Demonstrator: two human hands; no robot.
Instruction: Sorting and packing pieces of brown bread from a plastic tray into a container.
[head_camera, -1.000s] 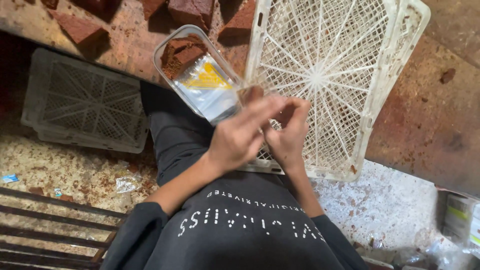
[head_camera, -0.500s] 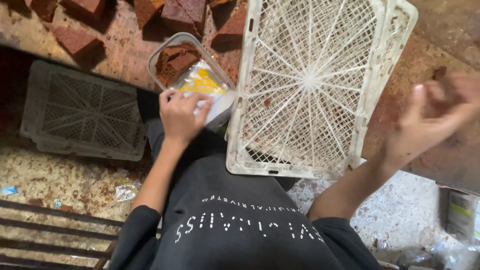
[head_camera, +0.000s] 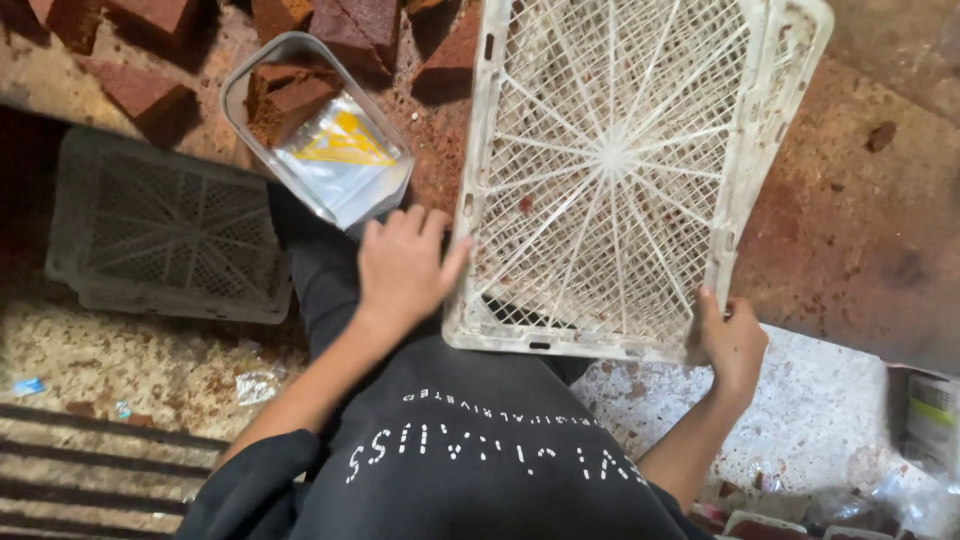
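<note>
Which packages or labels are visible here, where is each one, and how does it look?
Clear plastic pouch with a yellow patch: lying in the transparent rectangular tub, above the left hand.
Boxy package, white and green: at the right edge, partly cut off.
Small crumpled clear wrapper: on the floor, lower left.

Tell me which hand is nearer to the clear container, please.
Left. The left hand lies just below the clear container; the right hand grips the white crate, far off.
</note>
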